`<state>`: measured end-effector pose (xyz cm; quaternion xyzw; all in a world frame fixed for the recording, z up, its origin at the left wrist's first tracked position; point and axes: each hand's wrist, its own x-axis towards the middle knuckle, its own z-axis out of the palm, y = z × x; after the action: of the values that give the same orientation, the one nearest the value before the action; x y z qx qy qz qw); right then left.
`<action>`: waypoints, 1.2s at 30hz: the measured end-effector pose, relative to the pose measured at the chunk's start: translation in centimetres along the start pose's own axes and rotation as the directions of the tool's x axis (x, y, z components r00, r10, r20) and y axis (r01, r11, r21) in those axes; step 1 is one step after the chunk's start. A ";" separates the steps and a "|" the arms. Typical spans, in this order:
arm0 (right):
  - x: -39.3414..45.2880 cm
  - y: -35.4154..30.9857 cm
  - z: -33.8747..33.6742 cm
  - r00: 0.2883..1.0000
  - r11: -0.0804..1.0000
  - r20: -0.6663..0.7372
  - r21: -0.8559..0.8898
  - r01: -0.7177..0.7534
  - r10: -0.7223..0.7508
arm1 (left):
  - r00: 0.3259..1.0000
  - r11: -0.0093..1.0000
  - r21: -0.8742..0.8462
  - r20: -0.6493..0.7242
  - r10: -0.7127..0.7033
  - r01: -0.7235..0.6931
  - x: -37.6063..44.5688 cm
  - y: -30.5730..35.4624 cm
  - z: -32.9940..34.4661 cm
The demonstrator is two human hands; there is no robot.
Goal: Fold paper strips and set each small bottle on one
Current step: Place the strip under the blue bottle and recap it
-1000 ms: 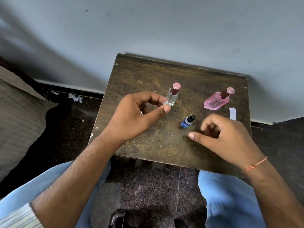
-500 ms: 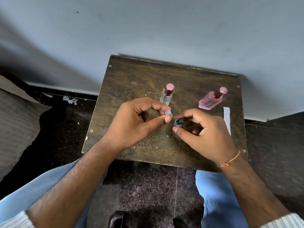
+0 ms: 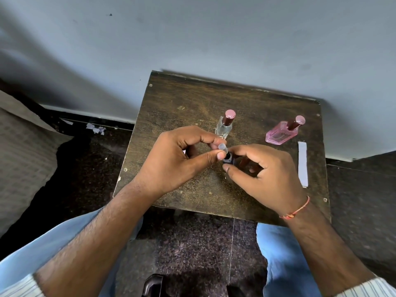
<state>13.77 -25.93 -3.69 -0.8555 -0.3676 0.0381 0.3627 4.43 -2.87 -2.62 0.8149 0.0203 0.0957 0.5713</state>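
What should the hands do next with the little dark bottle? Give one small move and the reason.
Probably lower the small dark bottle, pinched by the right hand, onto the small pale folded piece that the left hand pinches right beside it, once that piece rests on the table. The two are nearly touching above the wood, and the clear bottle and pink bottle already stand apart.

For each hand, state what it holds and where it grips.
Left hand pinches a small folded paper piece between thumb and forefinger. Right hand pinches the small dark bottle by its sides.
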 end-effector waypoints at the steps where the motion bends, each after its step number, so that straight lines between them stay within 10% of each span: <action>1: 0.0 0.0 0.0 1.000 1.000 -0.008 0.008 0.006 -0.006 | 1.000 1.000 0.007 0.000 0.003 -0.003 0.0 0.0 0.0; 36: 0.0 -0.9 0.8 1.000 0.984 0.016 0.176 0.001 -0.004 | 1.000 0.999 0.036 0.016 -0.009 0.009 0.0 -0.4 -0.1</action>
<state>12.92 -25.02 -3.73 -0.8193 -0.3668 0.0768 0.4340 4.45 -2.69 -2.94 0.8257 0.0211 0.0859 0.5572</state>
